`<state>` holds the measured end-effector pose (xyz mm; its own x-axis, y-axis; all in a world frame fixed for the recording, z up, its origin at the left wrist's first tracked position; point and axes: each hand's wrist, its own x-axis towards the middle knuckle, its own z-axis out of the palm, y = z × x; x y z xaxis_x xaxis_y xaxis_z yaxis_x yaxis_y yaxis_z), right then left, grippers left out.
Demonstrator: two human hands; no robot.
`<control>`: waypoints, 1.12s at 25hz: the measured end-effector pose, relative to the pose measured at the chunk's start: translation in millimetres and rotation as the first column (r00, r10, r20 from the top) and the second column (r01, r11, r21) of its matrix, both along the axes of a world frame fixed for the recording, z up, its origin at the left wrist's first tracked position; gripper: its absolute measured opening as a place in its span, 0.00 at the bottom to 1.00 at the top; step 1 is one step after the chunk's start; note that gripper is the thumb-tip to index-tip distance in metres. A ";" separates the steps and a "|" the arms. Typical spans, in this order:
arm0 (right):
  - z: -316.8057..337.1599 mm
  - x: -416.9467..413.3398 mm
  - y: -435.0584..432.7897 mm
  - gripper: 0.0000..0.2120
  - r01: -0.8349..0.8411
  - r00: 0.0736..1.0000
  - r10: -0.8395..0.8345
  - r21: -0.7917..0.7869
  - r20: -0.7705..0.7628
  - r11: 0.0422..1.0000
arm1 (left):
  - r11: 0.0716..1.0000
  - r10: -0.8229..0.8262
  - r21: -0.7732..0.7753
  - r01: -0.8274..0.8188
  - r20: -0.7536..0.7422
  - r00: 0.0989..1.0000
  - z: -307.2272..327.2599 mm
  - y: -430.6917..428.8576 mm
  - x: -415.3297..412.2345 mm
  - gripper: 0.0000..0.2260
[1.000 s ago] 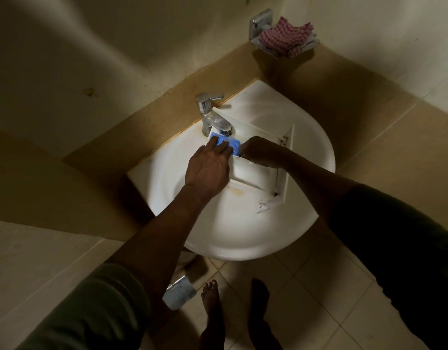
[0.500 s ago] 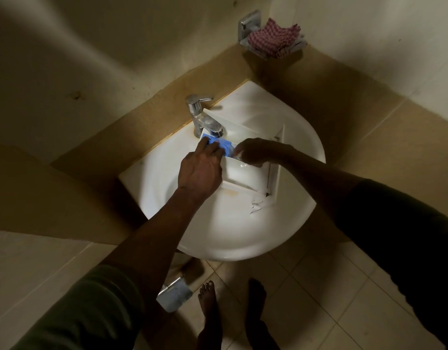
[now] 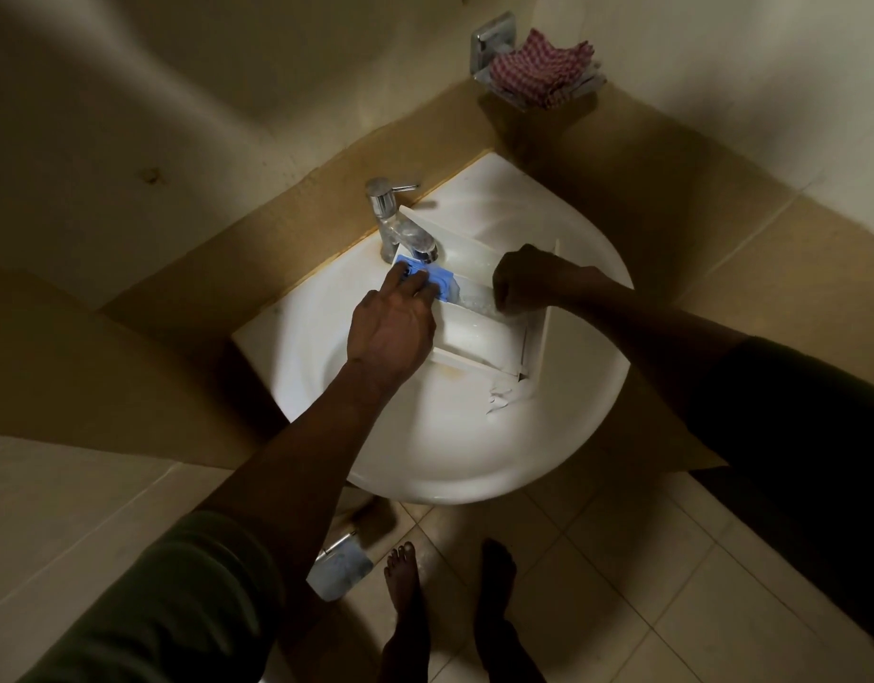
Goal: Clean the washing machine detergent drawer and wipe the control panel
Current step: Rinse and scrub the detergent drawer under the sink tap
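Observation:
The white detergent drawer (image 3: 479,337) lies tilted in the white sink (image 3: 474,475), its blue insert (image 3: 445,281) under the tap's spout (image 3: 400,224). My left hand (image 3: 393,327) rests on the drawer's left end, fingers lying over the blue insert; its thumb is hidden. My right hand (image 3: 528,283) is curled inside the drawer's far compartment, knuckles up, and I see nothing in it. Water glistens in that compartment and spills from the drawer's near right corner into the basin.
A red checked cloth (image 3: 538,66) sits in a metal wall holder at the corner above the sink. On the tiled floor under the basin lies a pale container (image 3: 339,571), beside my bare feet (image 3: 405,584). Walls close in on the left and behind.
My right hand has shifted a little to the right inside the drawer, away from the blue insert. My left hand stays on the blue end. The view has swayed slightly.

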<state>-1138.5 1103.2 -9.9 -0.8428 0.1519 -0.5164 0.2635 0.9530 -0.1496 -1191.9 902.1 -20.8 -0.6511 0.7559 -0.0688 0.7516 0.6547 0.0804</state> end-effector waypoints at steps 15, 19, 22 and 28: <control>-25.5 11.8 -44.6 0.19 0.043 0.898 -0.067 -0.066 -0.435 0.997 | 1.000 0.011 0.006 -0.011 -0.006 1.000 0.2 2.4 3.0 0.19; -32.0 12.0 -45.9 0.27 0.118 0.954 -0.200 -0.336 -0.222 0.934 | 1.000 0.010 -0.007 -0.010 -0.005 1.000 1.5 3.0 3.2 0.20; -29.0 11.8 -43.7 0.27 0.097 0.983 -0.140 -0.309 -0.122 0.946 | 1.000 0.013 -0.005 -0.014 -0.009 1.000 0.5 2.7 2.9 0.20; -5.3 15.5 -25.5 0.20 0.037 0.979 -0.004 0.155 -0.203 0.987 | 1.000 0.022 -0.019 -0.022 -0.004 1.000 2.1 3.2 3.1 0.20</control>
<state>-1123.0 1077.7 -15.2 -0.9229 0.2359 -0.3043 0.2630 0.9635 -0.0506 -1188.8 905.3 -18.8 -0.6675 0.7402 -0.0806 0.7375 0.6722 0.0648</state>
